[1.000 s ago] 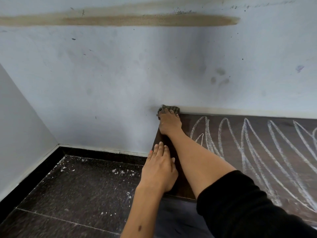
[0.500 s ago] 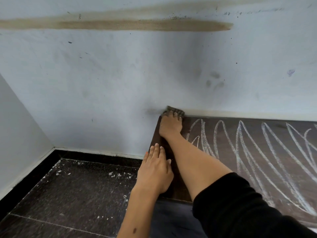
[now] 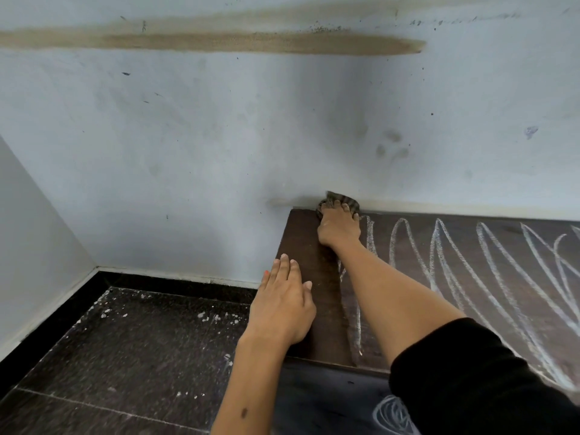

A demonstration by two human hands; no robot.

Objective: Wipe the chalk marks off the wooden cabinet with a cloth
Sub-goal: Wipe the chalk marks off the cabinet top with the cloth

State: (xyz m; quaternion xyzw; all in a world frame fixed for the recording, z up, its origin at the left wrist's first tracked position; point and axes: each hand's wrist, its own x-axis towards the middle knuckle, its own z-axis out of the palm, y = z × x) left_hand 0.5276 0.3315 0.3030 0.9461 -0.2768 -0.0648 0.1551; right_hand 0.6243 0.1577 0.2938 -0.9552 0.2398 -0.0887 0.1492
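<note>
Two bare hands rest on the dark wooden cabinet (image 3: 317, 309). The right hand (image 3: 339, 227) presses a grey cloth (image 3: 342, 200) at the back edge against the wall (image 3: 219, 152), its grip clenched on it. The left hand (image 3: 282, 306) lies flat, fingers spread, near the left edge. White chalk marks (image 3: 470, 265) loop to the right.

No words, labels, brands or numbers can be read anywhere. The only marks are white chalk loops (image 3: 489, 271) scrawled over the cabinet top (image 3: 314, 246), at three o'clock, which spell out nothing.
</note>
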